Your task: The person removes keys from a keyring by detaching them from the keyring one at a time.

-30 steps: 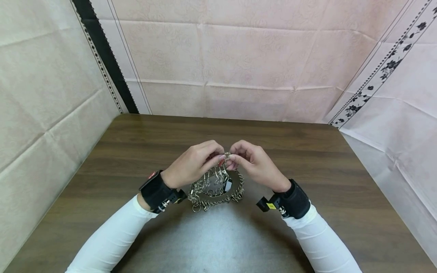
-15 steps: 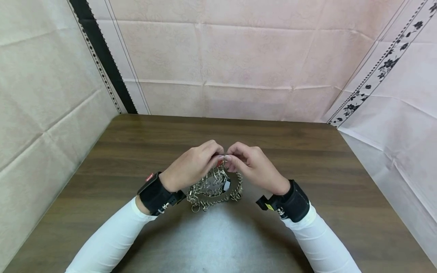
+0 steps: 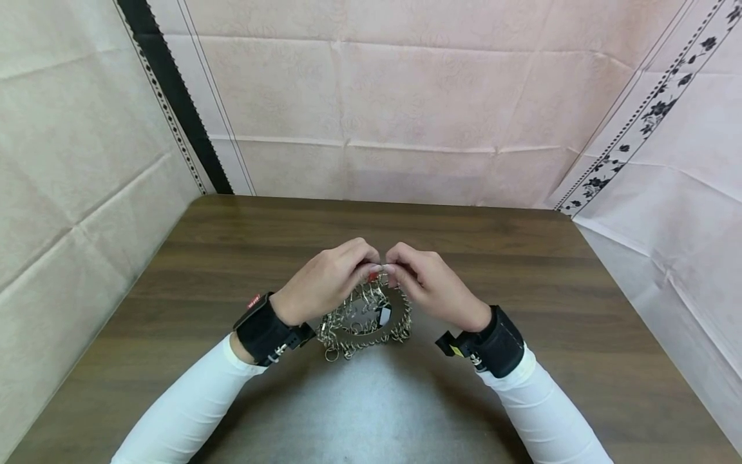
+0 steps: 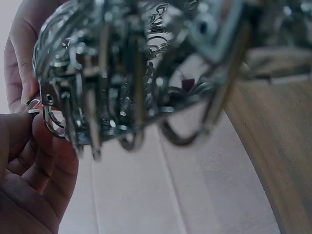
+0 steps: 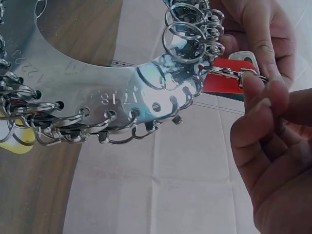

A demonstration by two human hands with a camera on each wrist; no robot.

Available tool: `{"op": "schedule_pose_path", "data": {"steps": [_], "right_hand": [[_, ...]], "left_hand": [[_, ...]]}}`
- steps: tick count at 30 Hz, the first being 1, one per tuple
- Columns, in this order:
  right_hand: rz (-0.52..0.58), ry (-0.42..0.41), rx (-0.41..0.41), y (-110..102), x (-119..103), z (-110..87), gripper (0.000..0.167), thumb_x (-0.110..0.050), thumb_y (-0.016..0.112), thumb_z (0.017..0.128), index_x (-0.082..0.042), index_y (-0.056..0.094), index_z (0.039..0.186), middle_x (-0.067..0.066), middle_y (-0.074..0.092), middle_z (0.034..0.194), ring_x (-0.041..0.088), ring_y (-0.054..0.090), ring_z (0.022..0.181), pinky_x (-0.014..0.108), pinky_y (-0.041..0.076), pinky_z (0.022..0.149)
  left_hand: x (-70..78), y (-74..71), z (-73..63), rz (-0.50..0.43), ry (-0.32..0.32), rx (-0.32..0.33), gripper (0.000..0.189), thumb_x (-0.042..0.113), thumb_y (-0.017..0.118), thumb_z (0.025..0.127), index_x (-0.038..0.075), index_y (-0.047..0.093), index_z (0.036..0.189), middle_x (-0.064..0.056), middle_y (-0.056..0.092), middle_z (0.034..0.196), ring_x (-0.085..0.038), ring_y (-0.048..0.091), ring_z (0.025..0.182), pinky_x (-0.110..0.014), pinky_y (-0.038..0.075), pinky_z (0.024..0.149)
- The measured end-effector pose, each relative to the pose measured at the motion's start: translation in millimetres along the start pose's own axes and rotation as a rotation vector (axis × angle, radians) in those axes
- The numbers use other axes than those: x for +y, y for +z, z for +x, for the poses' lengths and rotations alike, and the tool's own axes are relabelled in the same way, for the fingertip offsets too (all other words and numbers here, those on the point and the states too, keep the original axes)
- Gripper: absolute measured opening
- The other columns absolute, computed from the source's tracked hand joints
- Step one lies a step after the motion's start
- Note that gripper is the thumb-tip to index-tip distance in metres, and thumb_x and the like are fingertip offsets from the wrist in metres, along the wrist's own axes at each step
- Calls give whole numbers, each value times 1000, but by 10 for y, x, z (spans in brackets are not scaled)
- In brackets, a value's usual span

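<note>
A ring-shaped metal plate (image 5: 68, 80), stamped with numbers along its holes, carries many small rings and clips round its edge. In the head view it hangs below both hands, above the table. My right hand (image 3: 431, 277) pinches the end of a small metal clip (image 5: 233, 73) joined to the plate's rim. My left hand (image 3: 333, 280) meets it fingertip to fingertip, gripping at a red tag (image 5: 222, 78) with a grey metal loop; its fingers partly cover the tag. In the left wrist view, the clips (image 4: 92, 97) fill the upper half beside the left fingers.
Both hands work over a brown wood-grain table (image 3: 261, 238). Pale cloth (image 3: 417, 96) hangs behind it and along both sides. A pale yellow-edged tag (image 5: 20, 141) hangs on the plate's far side. Black camera straps (image 3: 498, 341) circle both wrists.
The right fingers have closed in on the left fingertips, and the small metal piece that showed between them is now mostly covered. The plate has barely shifted.
</note>
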State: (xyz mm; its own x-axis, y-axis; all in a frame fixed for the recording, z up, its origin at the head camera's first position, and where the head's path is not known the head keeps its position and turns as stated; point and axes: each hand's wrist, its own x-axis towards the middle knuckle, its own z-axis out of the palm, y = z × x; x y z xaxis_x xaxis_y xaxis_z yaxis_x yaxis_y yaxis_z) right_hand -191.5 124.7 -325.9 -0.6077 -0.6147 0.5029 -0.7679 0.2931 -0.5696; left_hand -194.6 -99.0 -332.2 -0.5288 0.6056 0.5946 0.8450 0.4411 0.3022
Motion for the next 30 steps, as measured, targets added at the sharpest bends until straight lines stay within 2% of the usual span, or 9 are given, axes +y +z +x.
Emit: {"op": "schedule_pose_path", "data": {"steps": [5,10,12,23,30], "right_hand": [[32,9,-6,27,6,3,6,-3,52,104,-4,56,98,8,60,77,4,50,57,23,48,54],[59,33,5,41,19,-10,6,-3,52,104,-5,55,99,10,59,75,5,50,57,23,48,54],[67,37,9,43,22,-14,6,-3,52,104,-5,54,99,11,59,75,6,50,57,23,48,54],[85,67,37,63,38,-24,6,-2,50,104,-3,53,100,12,61,78,8,52,58,24,50,56],[158,125,47,55,58,-41,6,-1,48,105,-1,52,100,15,62,81,12,56,61,26,53,58]], "left_hand": [[-19,-4,-3,-66,-77,-28,6,16,59,103,11,61,104,4,58,91,-5,52,77,-21,48,67],[-46,-2,16,-235,-130,-68,5,15,60,102,11,61,104,2,59,87,-6,53,72,-22,49,63],[-54,-3,21,-273,-136,-70,5,14,60,102,10,62,104,2,59,86,-7,54,70,-22,49,63],[-68,-1,17,-167,-124,-9,5,16,64,100,11,64,97,3,61,82,-4,54,67,-21,49,60],[-69,-2,19,-110,-137,-34,6,18,66,99,12,65,100,5,60,82,-5,52,69,-21,46,60]]}}
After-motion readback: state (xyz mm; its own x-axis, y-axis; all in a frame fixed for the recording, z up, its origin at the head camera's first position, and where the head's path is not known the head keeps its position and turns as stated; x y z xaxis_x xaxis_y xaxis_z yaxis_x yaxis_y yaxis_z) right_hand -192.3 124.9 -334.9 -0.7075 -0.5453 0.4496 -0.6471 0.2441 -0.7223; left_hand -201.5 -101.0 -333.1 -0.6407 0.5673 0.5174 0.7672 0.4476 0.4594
